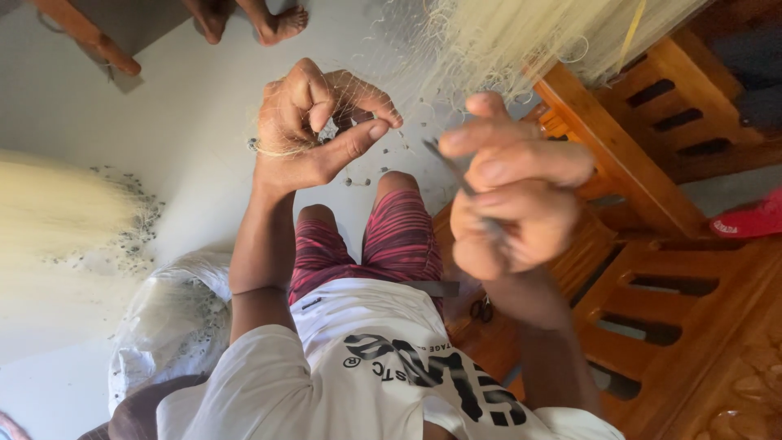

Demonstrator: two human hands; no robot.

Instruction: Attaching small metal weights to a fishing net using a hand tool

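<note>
lying at eight o'clock, a crumpled clear plastic bag (167, 322) sits by the pale fishing net (481, 37). left hand (314, 122) pinches net strands at eleven o'clock; right hand (509, 200), apart, grips a thin dark netting needle (456, 173).

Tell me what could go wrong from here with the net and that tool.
1. The left hand pinches fine net mesh bunched around its fingers; a tug could tighten the strands on them or tear the mesh.
2. The thin dark tool in the right hand points toward the left hand's fingers, close by; a slip might jab them.
3. The right hand is blurred, so its grip on the tool cannot be judged.
</note>
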